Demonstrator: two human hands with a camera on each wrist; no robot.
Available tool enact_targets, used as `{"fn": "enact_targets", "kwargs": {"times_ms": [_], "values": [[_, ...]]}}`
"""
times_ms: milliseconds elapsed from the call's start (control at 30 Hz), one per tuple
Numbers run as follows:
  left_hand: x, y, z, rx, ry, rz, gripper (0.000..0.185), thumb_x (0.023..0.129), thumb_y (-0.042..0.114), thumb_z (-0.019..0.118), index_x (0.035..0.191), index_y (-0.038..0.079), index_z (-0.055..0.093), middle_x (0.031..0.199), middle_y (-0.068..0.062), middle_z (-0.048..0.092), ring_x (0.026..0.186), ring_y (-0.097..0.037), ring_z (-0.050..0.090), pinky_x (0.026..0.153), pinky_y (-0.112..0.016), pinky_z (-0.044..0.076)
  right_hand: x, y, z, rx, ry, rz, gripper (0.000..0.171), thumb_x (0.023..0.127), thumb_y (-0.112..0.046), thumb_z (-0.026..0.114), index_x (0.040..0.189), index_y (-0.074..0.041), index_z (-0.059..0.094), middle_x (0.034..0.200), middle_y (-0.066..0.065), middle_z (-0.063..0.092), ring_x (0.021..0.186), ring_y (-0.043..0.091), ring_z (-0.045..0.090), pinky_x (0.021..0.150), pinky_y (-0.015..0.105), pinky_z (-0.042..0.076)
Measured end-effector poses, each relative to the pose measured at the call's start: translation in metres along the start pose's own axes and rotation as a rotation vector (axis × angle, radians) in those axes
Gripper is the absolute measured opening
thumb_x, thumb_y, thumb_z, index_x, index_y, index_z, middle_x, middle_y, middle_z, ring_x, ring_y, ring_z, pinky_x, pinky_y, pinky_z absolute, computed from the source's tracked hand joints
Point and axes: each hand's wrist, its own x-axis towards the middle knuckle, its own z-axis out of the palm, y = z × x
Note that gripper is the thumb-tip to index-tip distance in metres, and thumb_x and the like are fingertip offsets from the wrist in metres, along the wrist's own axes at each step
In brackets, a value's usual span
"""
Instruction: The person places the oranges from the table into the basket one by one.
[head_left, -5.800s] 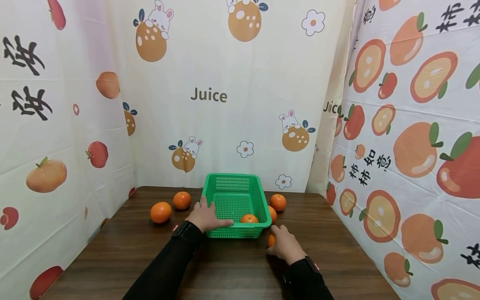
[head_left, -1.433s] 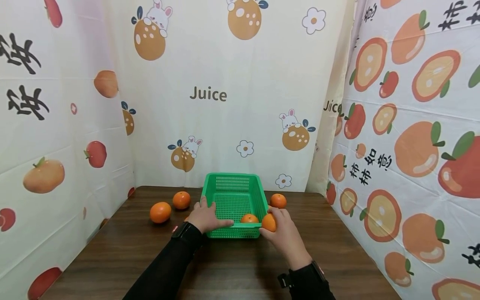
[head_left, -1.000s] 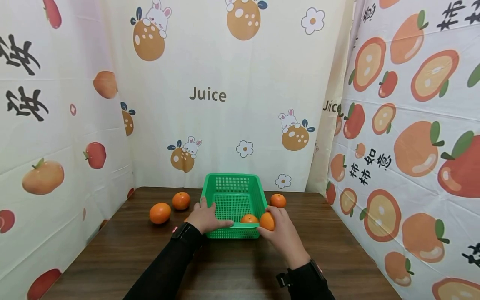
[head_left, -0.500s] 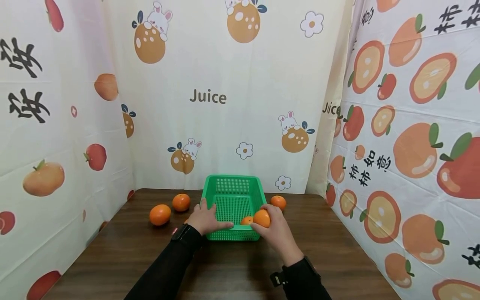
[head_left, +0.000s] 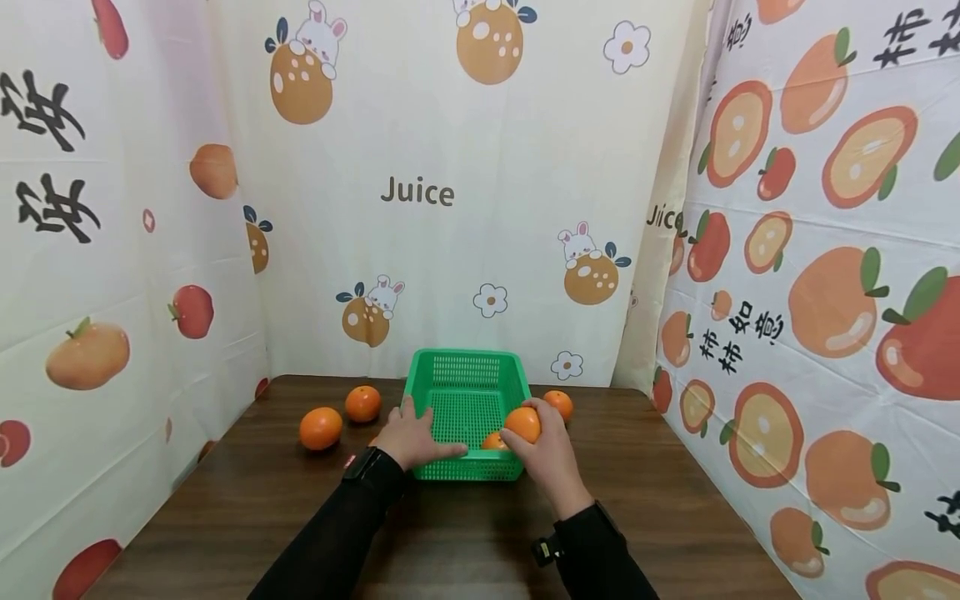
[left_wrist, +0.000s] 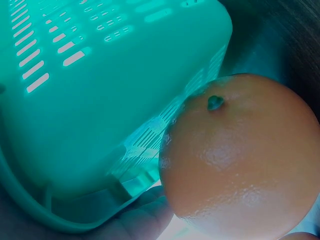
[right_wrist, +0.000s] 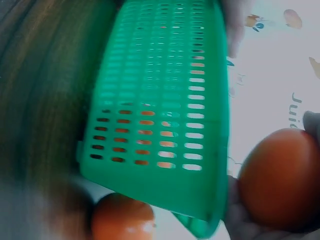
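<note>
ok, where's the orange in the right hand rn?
Head view: the held orange sits in the right hand, above the green basket's near-right corner, beside the orange inside.

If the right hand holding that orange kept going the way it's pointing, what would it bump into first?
Probably the orange in the basket, just beyond the right hand with the held orange, over the green basket; depth is uncertain.

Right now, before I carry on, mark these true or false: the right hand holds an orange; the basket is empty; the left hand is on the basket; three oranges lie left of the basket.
1. The right hand holds an orange. True.
2. The green basket is empty. False: one orange lies inside.
3. The left hand rests on the basket. True.
4. Three oranges lie left of the basket. False: two are plainly visible, a near one and a far one.
</note>
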Motion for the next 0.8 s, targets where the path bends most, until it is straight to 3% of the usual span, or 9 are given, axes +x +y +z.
{"fn": "enact_targets", "kwargs": {"times_ms": [200, 367, 800], "values": [[0.001, 0.001, -0.001, -0.002, 0.005, 0.005, 0.118, 0.080, 0.092, 0.061, 0.164, 0.010, 0.043, 0.175, -0.030, 0.014, 0.156, -0.057, 0.025, 0.112, -0.074, 0.042, 0.006, 0.007, 0.014, 0.029, 0.073, -0.030, 0.059, 0.094, -0.034, 0.083, 0.141, -0.013, 0.054, 0.132, 0.011, 0.057, 0.099, 0.025, 0.059, 0.081, 0.037, 0.053], [-0.003, 0.001, -0.001, -0.005, 0.009, 0.009, 0.120, 0.079, 0.094, 0.060, 0.163, 0.010, 0.043, 0.175, -0.030, 0.014, 0.157, -0.057, 0.025, 0.112, -0.073, 0.043, 0.008, 0.008, 0.023, 0.030, 0.071, -0.045, 0.062, 0.095, -0.034, 0.082, 0.143, -0.009, 0.052, 0.132, 0.013, 0.056, 0.099, 0.025, 0.058, 0.082, 0.037, 0.053], [0.008, -0.004, 0.004, 0.019, 0.000, 0.003, 0.118, 0.080, 0.093, 0.061, 0.163, 0.011, 0.043, 0.176, -0.030, 0.014, 0.157, -0.057, 0.024, 0.112, -0.074, 0.043, 0.018, 0.008, 0.038, -0.060, 0.087, -0.107, 0.056, 0.092, -0.033, 0.085, 0.137, -0.017, 0.057, 0.135, 0.014, 0.053, 0.101, 0.026, 0.056, 0.084, 0.042, 0.051]]}}
